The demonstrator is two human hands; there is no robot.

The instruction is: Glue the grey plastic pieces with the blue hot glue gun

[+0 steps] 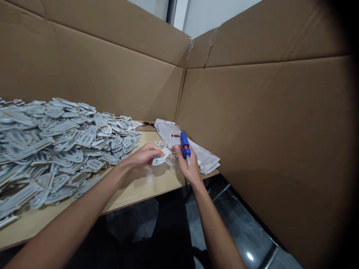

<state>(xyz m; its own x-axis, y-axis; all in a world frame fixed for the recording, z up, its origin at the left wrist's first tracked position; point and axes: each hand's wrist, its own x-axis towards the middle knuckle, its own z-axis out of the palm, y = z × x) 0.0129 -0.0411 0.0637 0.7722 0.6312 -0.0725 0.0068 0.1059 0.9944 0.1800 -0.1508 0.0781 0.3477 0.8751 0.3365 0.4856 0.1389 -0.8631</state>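
While my left hand point(147, 154) pinches a pale cut-out piece point(161, 157) between thumb and fingers, my right hand point(188, 164) has hold of a blue hot glue gun point(184, 141). Left grip: nearly closed, piece tilted, held just above the table point(146, 186). Right grip: partly closed about the gun, fingertips near the held piece; how far the fingers wrap underneath, cannot tell. Gun shows an orange part at mid-body, with a translucent glue stick point(188, 160) jutting from the end nearer my wrist. Dark cable point(186, 186) hangs below the right hand, at the table's edge.

One loose cut-out point(160, 143) lies flat on the wood, just beyond the held one; slotted shape, darker edging. To the left, a large heap of similar cut-outs point(64, 142), rounded outlines with slots, many showing brown edges, overlapping at all angles.

Printed paper sheets point(207, 158) lie beyond and to the right of the gun, running along the cardboard wall point(252, 123). Thin dark tangled strands point(148, 124) at the far side, between heap and sheets. Glossy dark floor point(238, 220) visible below, right of my legs.
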